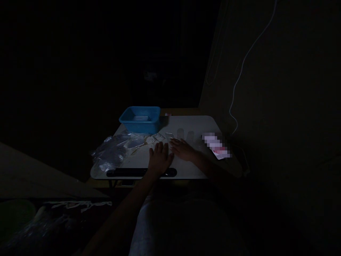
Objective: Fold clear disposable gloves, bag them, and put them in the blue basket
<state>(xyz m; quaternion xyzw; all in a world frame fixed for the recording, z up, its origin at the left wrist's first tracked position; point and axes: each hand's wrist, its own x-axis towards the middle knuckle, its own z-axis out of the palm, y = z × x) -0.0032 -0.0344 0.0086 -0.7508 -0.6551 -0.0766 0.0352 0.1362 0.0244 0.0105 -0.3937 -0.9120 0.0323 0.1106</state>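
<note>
The scene is very dark. My left hand [159, 158] lies flat, palm down, on a small white table [186, 167], fingers spread and holding nothing. My right hand [182, 148] rests flat just to its right, fingers pointing left and almost touching the left hand's fingertips. Small clear plastic pieces [157, 138] lie on the table just beyond both hands. A blue plastic tub [140, 119] stands at the table's far left corner.
A crumpled clear plastic bag [114, 153] hangs over the table's left edge. Two dim clear cups [185, 134] stand behind my right hand. A blurred flat item [217, 145] lies at the right edge. A white cable [241, 71] runs down the wall on the right.
</note>
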